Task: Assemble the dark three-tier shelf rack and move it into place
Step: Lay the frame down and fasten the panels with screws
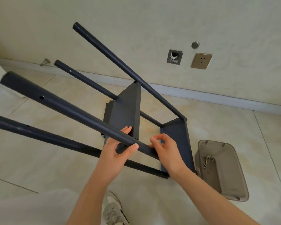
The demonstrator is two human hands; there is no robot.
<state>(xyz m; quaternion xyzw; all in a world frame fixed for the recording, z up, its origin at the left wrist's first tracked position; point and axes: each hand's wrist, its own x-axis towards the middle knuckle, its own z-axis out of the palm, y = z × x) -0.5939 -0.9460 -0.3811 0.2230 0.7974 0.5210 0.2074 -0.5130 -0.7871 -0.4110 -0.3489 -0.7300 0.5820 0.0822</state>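
The dark rack (177, 137) stands tilted on the tiled floor, its four round posts leaning toward the upper left. A bottom shelf sits at the posts' lower ends. A second shelf panel (126, 109) hangs loose and steeply tilted between the posts. My left hand (118, 150) grips the near thick post (63, 109), thumb over the top and fingers behind it against the loose panel's lower edge. My right hand (165, 148) is at the same post just to the right, thumb and forefinger curled into a pinch; what they pinch is too small to see.
A taupe plastic tray (230, 181) with small metal hardware lies on the floor right of the rack. The wall behind carries a socket (201, 60), an open pipe box (174, 56) and a white skirting board. My shoe (113, 208) is below the hands.
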